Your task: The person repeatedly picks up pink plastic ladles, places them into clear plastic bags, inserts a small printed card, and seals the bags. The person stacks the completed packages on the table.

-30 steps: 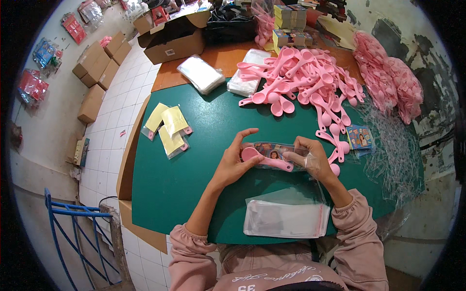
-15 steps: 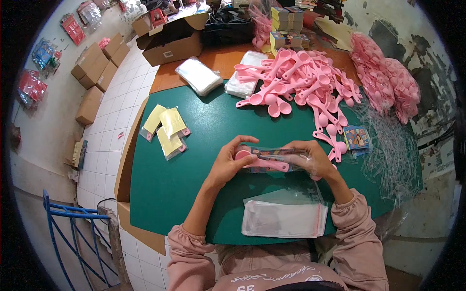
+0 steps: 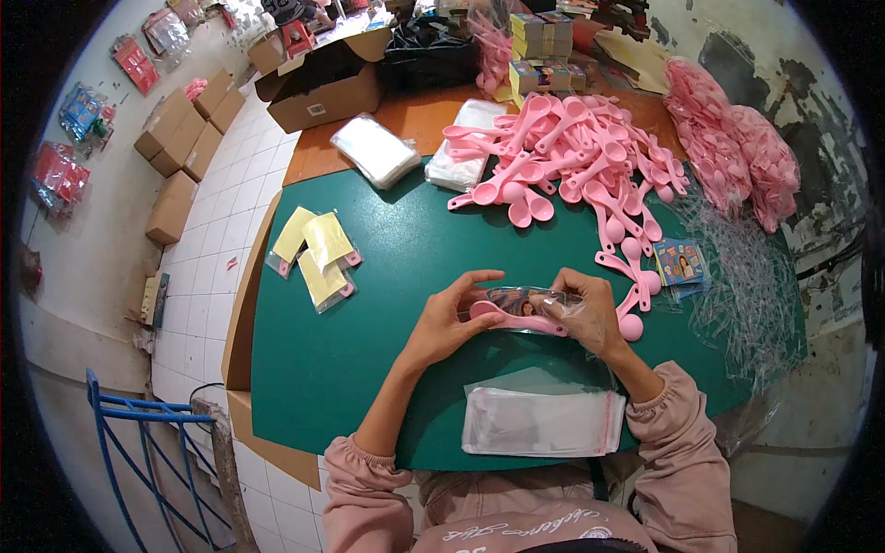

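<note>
My left hand (image 3: 444,324) grips the left end of a clear plastic bag, its thumb over the bowl of a pink measuring spoon (image 3: 524,319). Behind the spoon, a printed card (image 3: 513,297) shows through the shiny film. At the bag's right end, my right hand (image 3: 592,315) is closed with its fingers bent onto the film; the exact grip is partly hidden. Just below both hands lies a stack of flat clear bags (image 3: 539,424). To the right of my right hand are loose pink spoons (image 3: 631,275) and a small pile of printed cards (image 3: 680,262).
A heap of pink spoons (image 3: 581,152) covers the far right of the green table (image 3: 369,369). Filled packets with yellow backs (image 3: 324,241) lie at left. Two bundles of clear bags (image 3: 375,152) sit farther back. Plastic strips (image 3: 747,300) clutter the right edge.
My right hand has drawn in to the left and its fingers have curled onto the bag's end. The spoon and card have shifted slightly right, away from my left palm.
</note>
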Demonstrator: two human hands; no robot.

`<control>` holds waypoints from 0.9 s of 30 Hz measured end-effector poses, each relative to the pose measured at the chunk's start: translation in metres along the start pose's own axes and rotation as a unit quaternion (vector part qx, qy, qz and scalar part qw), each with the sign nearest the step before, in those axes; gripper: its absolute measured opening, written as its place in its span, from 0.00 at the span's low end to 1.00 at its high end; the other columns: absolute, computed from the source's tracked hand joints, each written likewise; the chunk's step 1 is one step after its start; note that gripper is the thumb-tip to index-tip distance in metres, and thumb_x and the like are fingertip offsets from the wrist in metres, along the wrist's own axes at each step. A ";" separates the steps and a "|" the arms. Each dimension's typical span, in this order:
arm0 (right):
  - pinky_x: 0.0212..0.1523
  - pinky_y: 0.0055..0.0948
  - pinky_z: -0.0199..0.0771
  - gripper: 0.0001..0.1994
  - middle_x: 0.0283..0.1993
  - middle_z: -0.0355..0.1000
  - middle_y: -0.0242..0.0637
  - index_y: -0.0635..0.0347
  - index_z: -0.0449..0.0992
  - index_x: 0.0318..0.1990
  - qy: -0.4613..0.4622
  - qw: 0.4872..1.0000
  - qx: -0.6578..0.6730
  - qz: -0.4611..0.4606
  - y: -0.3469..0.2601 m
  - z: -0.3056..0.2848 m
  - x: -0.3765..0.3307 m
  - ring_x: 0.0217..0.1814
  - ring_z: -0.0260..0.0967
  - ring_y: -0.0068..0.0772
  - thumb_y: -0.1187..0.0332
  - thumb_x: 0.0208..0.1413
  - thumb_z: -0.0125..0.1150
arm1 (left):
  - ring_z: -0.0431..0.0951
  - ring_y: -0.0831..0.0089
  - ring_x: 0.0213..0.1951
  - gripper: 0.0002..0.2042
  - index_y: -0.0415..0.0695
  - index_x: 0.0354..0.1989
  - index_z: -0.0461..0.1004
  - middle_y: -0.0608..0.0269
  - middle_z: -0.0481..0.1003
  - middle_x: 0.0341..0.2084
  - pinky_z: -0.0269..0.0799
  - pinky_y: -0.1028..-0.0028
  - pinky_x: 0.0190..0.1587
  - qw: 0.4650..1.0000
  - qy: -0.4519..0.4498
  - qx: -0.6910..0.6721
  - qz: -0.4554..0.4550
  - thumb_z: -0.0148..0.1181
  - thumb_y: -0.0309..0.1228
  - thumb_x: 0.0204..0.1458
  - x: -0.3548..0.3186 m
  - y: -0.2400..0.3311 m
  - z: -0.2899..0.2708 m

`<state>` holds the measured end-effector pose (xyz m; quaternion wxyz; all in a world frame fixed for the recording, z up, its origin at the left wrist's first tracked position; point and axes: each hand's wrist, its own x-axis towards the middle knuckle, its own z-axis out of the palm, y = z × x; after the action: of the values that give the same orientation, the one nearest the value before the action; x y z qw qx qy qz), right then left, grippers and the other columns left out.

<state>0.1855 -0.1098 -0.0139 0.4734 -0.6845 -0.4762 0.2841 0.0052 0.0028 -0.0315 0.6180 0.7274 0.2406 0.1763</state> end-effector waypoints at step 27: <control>0.33 0.19 0.65 0.13 0.31 0.73 0.34 0.63 0.74 0.42 -0.199 0.977 0.079 0.014 -0.005 -0.018 0.008 0.30 0.64 0.18 0.71 0.47 0.57 | 0.72 0.80 0.36 0.20 0.40 0.49 0.64 0.64 0.72 0.34 0.68 0.81 0.40 0.994 0.039 -0.097 -0.012 0.59 0.23 0.46 -0.002 0.005 -0.010</control>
<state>0.2014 -0.1088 -0.0019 0.4180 -0.5810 -0.5272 0.4580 -0.0017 0.0093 -0.0247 0.6779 0.6535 0.2554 0.2194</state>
